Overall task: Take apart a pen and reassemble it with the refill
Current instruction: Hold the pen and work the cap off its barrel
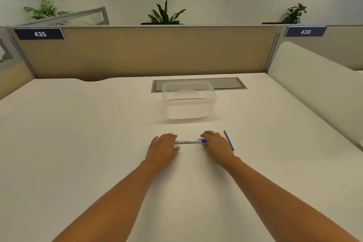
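1. Pen (189, 141) lies crosswise on the white counter (78, 143), between the two hands. Clear barrel with faint print, blue cap end pointing toward the right hand.
2. Left hand (163, 148) is palm down at the barrel's left end. Its fingers (170, 137) curl over that end and hide the tip. Contact looks likely; a firm grasp cannot be confirmed from this angle.
3. Right hand (216, 143) is palm down at the blue cap end, its fingers (205, 135) bent over the cap. Thumb sits just below the pen. Whether they pinch the cap or only rest on it, I cannot tell. A gold ring (214, 133) shows on one finger.
4. Refill (228, 140), thin and dark blue, lies on the counter just beside the right hand on its outer side, running at a slant away from the viewer. Not touched by either hand.
5. Clear plastic container (188, 100) stands farther back on the counter, beyond the hands and well apart from the pen. Looks blurred; contents not readable.
6. Grey cable hatch (229, 83) is set into the counter behind the container.
7. Tan partition (147, 53) closes the back edge of the counter, with number plates 435 (40, 34) and 436 (305, 32).
8. Both forearms are bare and reach forward from the bottom of the view.
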Demonstrator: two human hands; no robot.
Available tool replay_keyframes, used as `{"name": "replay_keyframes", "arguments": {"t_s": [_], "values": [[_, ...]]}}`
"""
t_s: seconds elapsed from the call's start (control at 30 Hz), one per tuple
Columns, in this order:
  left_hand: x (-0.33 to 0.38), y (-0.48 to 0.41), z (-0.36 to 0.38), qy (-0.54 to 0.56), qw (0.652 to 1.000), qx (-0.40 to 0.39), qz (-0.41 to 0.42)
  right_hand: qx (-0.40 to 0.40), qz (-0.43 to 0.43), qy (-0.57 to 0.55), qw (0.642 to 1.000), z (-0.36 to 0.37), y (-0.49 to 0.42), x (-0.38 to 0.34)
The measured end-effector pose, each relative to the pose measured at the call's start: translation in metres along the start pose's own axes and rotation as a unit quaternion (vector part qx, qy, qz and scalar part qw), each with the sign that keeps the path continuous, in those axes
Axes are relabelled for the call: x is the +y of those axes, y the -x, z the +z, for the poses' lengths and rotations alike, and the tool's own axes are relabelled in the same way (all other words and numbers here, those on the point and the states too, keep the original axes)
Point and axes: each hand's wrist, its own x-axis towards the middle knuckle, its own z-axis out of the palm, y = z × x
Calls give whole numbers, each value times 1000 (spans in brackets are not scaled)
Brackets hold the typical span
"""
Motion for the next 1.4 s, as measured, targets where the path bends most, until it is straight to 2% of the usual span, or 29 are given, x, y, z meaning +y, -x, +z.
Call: {"name": "replay_keyframes", "arguments": {"t_s": [0.17,0.53,0.73,0.83,0.97,1.07,1.17,1.27,1.4], "values": [[-1,-8,6,6,1000,-6,-15,-11,11,-18,1000,2,-1,6],[-1,-18,11,40,996,70,-31,39,19,-73,996,7,-3,12],[-4,-21,8,35,998,47,-9,37,26,-114,992,6,-6,12],[-3,-21,7,14,999,36,-3,48,57,-149,986,4,-8,12],[0,-20,3,31,998,38,-26,89,131,-274,949,0,-8,9],[3,-19,0,54,996,45,-52,100,211,-408,883,-4,-8,5],[9,-18,-5,83,992,51,-80,72,280,-497,818,-5,-12,-1],[17,-17,-7,158,980,59,-110,13,269,-576,772,-6,-15,-13],[31,-16,-7,271,953,56,-126,-25,200,-612,764,-5,-16,-29]]}}
